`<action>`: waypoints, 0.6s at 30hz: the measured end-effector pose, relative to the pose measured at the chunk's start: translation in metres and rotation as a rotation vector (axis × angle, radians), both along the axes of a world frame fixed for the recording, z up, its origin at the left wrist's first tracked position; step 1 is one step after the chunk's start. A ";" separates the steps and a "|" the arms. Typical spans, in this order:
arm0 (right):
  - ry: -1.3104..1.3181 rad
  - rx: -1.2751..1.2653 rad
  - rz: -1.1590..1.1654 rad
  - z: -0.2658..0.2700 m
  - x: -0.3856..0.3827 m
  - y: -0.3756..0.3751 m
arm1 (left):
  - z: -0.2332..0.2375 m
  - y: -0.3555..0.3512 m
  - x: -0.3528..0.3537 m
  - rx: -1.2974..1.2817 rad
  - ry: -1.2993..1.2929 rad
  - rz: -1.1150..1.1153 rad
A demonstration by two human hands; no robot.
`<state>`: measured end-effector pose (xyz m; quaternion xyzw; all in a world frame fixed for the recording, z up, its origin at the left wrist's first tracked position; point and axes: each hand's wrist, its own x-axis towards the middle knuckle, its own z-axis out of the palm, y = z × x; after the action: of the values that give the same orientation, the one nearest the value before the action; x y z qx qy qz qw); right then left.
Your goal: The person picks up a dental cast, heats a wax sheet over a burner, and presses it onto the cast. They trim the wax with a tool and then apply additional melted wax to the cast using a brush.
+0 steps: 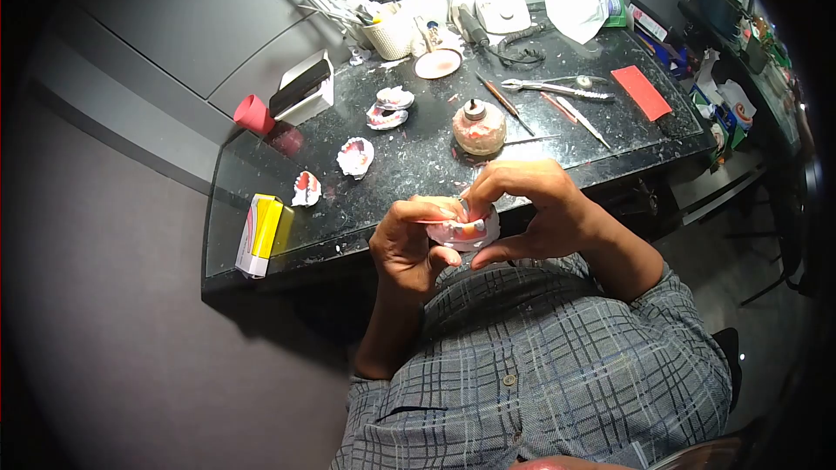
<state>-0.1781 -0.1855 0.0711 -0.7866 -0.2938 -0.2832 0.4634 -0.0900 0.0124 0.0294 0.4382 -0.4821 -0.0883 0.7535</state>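
Close to my body, at the front edge of the dark bench, both hands hold a white dental cast (pixel 470 233) with pink wax and teeth on it. My left hand (pixel 409 239) grips its left side, fingers on top and thumb below. Curled over the right side, my right hand (pixel 535 209) has its fingertips on the wax and its thumb under the cast. A round burner (pixel 479 129) with pink wax on it stands just beyond my hands.
Several dental casts (pixel 355 157) lie at the left, near a yellow-white box (pixel 259 235) and a red cup (pixel 253 113). Behind and right are a knife (pixel 582 120), pliers (pixel 557 89), a red wax sheet (pixel 642 93), a dish (pixel 438 63) and a tool holder (pixel 389 37).
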 end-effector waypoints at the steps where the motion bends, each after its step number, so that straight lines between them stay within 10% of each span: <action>1: 0.000 0.001 0.001 0.001 -0.001 0.000 | -0.003 0.000 0.003 -0.011 -0.014 -0.036; 18: -0.010 0.011 0.052 0.006 -0.006 -0.001 | 0.004 -0.001 0.014 0.063 -0.007 -0.257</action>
<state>-0.1840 -0.1861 0.0773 -0.7747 -0.3150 -0.2766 0.4733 -0.0757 0.0118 0.0338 0.3966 -0.5337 -0.1976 0.7203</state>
